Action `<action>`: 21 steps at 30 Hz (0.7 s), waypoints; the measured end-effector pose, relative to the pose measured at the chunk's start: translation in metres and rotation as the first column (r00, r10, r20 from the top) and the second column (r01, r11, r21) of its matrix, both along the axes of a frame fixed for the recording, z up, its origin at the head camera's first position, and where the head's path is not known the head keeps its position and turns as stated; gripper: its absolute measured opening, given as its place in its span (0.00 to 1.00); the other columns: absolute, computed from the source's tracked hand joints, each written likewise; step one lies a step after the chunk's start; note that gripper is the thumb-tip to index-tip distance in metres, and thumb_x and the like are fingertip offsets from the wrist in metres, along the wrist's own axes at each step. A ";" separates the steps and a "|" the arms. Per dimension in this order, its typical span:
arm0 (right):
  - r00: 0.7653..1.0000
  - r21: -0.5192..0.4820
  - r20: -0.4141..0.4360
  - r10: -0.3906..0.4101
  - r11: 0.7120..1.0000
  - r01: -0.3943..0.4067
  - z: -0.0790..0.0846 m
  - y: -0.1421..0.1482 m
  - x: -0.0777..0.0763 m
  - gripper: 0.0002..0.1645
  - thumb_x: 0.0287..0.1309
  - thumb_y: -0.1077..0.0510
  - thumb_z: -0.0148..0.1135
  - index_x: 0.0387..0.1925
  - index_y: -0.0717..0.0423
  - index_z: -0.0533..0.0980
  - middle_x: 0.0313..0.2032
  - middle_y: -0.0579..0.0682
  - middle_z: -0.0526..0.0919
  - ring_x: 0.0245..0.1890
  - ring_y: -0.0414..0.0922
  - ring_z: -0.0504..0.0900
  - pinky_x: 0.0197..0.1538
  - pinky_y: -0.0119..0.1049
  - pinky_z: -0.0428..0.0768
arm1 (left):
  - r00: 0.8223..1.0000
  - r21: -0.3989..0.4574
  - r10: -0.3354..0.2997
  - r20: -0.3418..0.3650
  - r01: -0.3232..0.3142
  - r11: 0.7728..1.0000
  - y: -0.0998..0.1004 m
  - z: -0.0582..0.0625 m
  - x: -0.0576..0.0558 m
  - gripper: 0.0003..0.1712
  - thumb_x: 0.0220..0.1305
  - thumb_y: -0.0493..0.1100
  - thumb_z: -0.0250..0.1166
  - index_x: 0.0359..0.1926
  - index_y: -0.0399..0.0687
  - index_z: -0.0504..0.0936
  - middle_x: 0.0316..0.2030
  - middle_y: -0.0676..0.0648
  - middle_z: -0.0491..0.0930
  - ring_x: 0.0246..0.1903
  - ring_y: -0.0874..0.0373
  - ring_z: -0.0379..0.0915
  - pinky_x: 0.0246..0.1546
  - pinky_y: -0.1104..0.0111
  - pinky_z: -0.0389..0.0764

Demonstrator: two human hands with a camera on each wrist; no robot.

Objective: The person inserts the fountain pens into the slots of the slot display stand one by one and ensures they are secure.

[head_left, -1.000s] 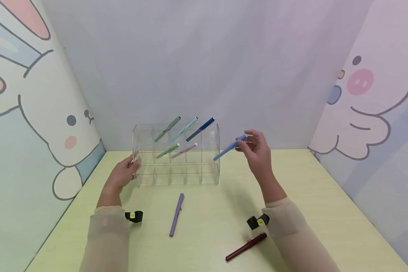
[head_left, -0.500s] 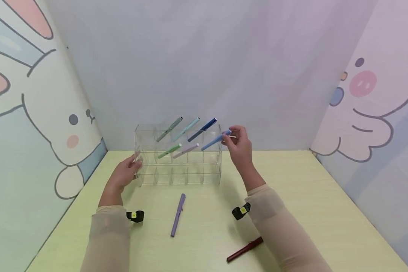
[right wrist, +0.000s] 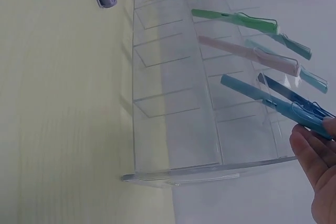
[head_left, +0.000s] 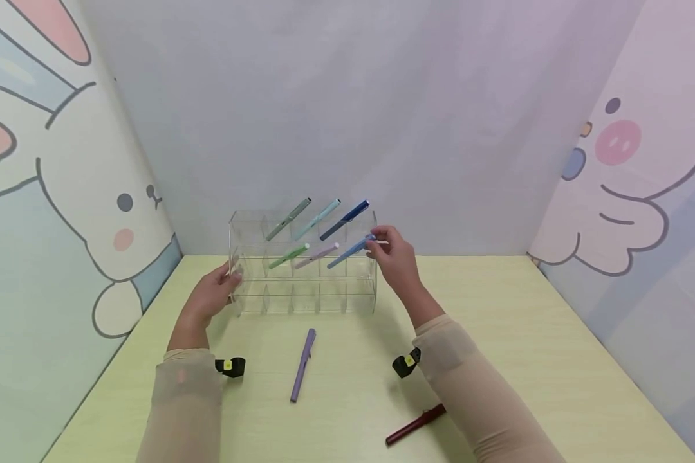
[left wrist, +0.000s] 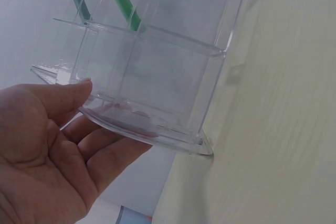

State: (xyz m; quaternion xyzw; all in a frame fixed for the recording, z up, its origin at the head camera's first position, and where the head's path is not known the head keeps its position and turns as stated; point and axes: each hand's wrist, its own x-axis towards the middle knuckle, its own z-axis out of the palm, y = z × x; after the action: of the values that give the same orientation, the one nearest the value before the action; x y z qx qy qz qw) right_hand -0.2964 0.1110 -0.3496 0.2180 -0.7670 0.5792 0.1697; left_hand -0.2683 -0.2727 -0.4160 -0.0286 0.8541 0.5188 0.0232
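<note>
A clear tiered pen rack (head_left: 304,296) stands on the table. My left hand (head_left: 208,296) grips its left side panel, thumb on the inner face and fingers outside in the left wrist view. My right hand (head_left: 398,260) pinches the cap end of a blue pen (head_left: 345,254), which slants over the middle tier beside a lilac pen (head_left: 317,256). In the right wrist view, the blue pen (right wrist: 265,99) has its lower end over a compartment; whether it touches the rack I cannot tell. A green pen (head_left: 288,256) leans left of the lilac one.
On the top tier lean a grey-green pen (head_left: 288,218), a pale aqua pen (head_left: 317,219) and a dark blue pen (head_left: 344,220). A purple pen (head_left: 303,366) lies before the rack. A dark red pen (head_left: 415,426) lies near the right sleeve (head_left: 469,379).
My right hand has moved left with the blue pen, from beside the rack to over its middle tier, dipping slightly in the last half second. The left hand keeps its grip on the rack.
</note>
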 end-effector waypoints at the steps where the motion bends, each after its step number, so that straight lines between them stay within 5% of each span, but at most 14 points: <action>1: 1.000 0.005 0.003 -0.001 1.000 0.001 -0.003 0.000 -0.003 0.16 0.66 0.67 0.58 0.52 0.71 0.71 0.47 0.67 0.82 0.47 0.60 0.85 0.48 0.42 0.87 | 1.000 -0.001 0.002 0.001 -0.002 1.000 0.000 0.000 0.000 0.35 0.78 0.54 0.45 0.78 0.57 0.44 0.73 0.35 0.56 0.70 0.36 0.58 0.65 0.44 0.70; 7: 0.999 0.041 0.040 -0.009 0.999 0.007 -0.029 0.000 -0.027 0.16 0.68 0.59 0.60 0.53 0.63 0.73 0.46 0.58 0.82 0.47 0.51 0.86 0.43 0.31 0.87 | 1.000 0.004 0.002 0.002 -0.002 1.000 0.000 0.000 0.000 0.35 0.78 0.55 0.46 0.78 0.58 0.44 0.73 0.36 0.57 0.70 0.37 0.58 0.65 0.44 0.70; 21: 0.998 0.048 0.069 0.006 0.999 -0.010 -0.037 -0.006 -0.028 0.17 0.68 0.59 0.59 0.53 0.65 0.71 0.43 0.58 0.81 0.44 0.53 0.87 0.40 0.31 0.87 | 1.000 -0.004 -0.015 -0.016 0.015 1.000 -0.001 -0.001 0.000 0.35 0.78 0.54 0.46 0.78 0.57 0.44 0.73 0.35 0.57 0.69 0.35 0.59 0.64 0.44 0.70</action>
State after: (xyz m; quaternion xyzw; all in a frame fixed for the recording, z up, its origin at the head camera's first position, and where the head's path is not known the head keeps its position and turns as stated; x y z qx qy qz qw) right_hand -0.3243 0.1053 -0.3864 0.2049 -0.7854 0.5682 0.1355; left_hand -0.2679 -0.2736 -0.4173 -0.0182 0.8554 0.5173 0.0202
